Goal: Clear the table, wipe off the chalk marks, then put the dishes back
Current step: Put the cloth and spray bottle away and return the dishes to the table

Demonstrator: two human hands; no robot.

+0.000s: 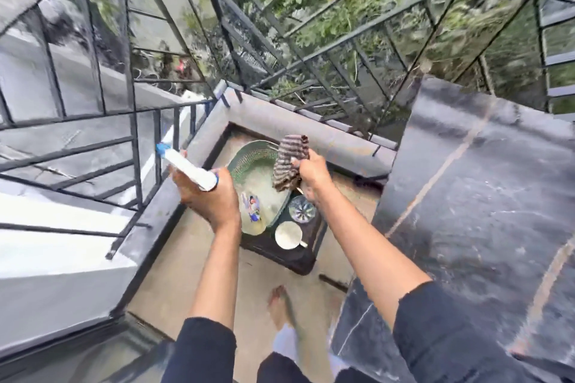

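Observation:
My left hand grips a white bottle with a blue cap, held over the grey ledge. My right hand holds a striped brown cloth that hangs above the dishes. Below both hands a dark low stool on the floor carries a green strainer basket, a pale plate with a colourful picture, a glass and a white cup. The dark marble table fills the right side, with faint pale smears on its top.
A grey parapet with a black metal railing runs along the left and back, with greenery beyond. My bare foot stands on the tan floor between the ledge and the table. A dark stick lies on the floor by the table.

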